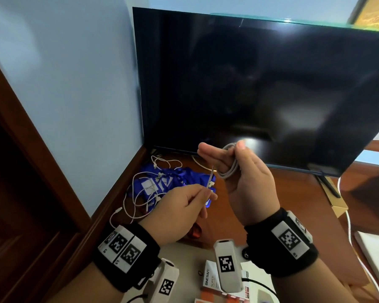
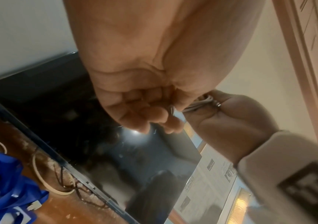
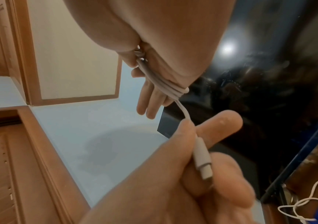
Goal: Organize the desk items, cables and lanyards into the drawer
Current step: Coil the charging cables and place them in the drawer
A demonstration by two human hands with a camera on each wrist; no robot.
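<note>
Smooth white plastic cable; glossy black screen; polished reddish wood counter; shiny blue cloth lanyards.

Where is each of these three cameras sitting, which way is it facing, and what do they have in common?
Head: worn on the head, looking forward and down at the dark screen, desk and blue lanyards; both hands and wristbands show.
Left wrist: looks along the left hand toward the screen; the right hand appears beyond.
Right wrist: looks along the right hand, wound with the white cable; the left hand pinches its plug end.
Shared: all three show both hands, the cable and the screen.
</note>
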